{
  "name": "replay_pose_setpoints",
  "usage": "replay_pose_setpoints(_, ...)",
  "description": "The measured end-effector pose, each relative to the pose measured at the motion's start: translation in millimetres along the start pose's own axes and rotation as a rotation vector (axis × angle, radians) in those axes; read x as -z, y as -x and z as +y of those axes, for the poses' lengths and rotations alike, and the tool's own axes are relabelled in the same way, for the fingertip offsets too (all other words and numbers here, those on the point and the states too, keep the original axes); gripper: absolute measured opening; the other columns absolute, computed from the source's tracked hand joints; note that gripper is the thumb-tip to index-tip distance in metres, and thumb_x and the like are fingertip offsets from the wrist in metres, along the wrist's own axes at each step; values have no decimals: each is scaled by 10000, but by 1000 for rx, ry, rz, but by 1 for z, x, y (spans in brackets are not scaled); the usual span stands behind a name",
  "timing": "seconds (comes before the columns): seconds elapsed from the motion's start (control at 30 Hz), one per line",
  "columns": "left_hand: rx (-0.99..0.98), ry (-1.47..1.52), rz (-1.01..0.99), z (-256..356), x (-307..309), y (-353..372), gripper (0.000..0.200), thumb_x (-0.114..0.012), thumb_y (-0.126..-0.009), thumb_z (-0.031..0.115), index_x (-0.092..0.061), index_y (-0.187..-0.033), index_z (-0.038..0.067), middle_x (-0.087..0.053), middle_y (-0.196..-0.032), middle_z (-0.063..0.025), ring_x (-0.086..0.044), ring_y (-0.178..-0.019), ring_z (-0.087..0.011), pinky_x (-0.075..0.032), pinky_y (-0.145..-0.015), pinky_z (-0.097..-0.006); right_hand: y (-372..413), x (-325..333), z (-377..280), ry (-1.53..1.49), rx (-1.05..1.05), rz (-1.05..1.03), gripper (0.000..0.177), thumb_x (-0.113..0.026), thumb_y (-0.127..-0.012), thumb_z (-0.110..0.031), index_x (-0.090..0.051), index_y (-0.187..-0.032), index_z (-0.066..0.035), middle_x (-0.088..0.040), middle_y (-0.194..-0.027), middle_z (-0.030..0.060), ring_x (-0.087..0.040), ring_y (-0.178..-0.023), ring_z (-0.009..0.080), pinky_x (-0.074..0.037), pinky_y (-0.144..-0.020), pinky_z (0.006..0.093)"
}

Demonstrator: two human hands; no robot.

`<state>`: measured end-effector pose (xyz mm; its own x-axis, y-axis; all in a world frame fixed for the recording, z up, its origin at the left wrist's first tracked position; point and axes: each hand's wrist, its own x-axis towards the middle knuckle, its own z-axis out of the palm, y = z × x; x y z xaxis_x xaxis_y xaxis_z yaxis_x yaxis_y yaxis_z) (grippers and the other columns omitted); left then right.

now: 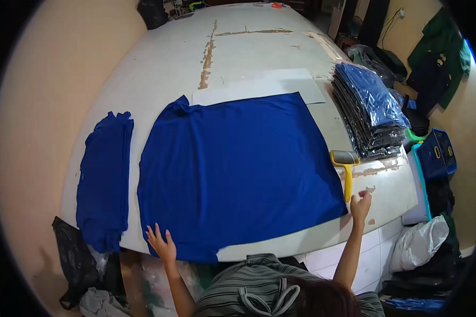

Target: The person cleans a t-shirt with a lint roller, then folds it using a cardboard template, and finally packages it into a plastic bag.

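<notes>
A large royal-blue piece of fabric (238,169) is spread over the table in front of me, with soft creases down its left half and a bunched upper left corner. My left hand (162,244) rests on its lower left part, fingers spread. At the right edge of the fabric lies a lint roller (348,171) with a yellow handle and a grey roll. My right hand (360,206) is at the lower end of that handle, fingers apart and slightly bent, not wrapped round it.
A folded stack of blue fabric (104,179) lies at the left. Plastic-wrapped blue garments (367,105) are piled at the right of the worn white table (259,53). Beyond the right edge are a blue basket (440,156) and a white sack (420,244); a black bag (73,253) hangs lower left.
</notes>
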<state>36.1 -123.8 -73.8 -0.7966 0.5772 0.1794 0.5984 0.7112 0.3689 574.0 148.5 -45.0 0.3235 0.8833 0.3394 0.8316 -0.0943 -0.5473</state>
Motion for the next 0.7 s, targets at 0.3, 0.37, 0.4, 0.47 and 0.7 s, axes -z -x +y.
replay_pose_setpoints(0.3,86,68,94,-2,-3,5,474,-438,-851,347,-388,-1265,122,-221,-1379,-129,-184,-1275,-302,-87,-1000,-537,-54,-56,31,8,112,-139,344,-562,-796,-299,-516,-953,4,-543,-835,166,-528,-779,259,-413,-699,353)
replay_pose_setpoints(0.37,104,29,134,-5,-3,5,484,-426,-854,368,-372,-1275,135,-228,-1374,-132,-192,-1269,-312,-113,-991,-545,-65,-53,41,-75,2,-156,358,-527,-817,-323,-521,-1008,-21,-573,-815,143,-543,-737,236,-424,-654,337)
replay_pose_setpoints(0.4,156,-39,137,1,0,9,486,-418,-858,376,-360,-1283,148,-237,-1370,-133,-193,-1265,-324,-127,-986,-548,-68,-41,36,-165,-134,-251,359,-514,-825,-331,-520,-1029,-36,-588,-797,128,-551,-698,224,-433,-608,323)
replay_pose_setpoints(0.47,232,-129,162,1,0,11,489,-416,-858,377,-353,-1287,151,-247,-1365,-139,-224,-1251,-328,-160,-996,-500,-72,-33,34,-307,-19,-128,315,-490,-856,-299,-492,-1069,-67,-503,-660,34,-436,-496,105,-336,-402,215)
replay_pose_setpoints(0.7,307,253,308,-48,26,10,359,-552,-789,206,-506,-1117,68,-513,-1062,-147,-488,-963,-271,-373,-824,-381,35,-29,-142,-821,161,-1127,328,-571,-813,-228,-474,-1073,-54,-456,-649,-32,-399,-485,35,-322,-404,169)
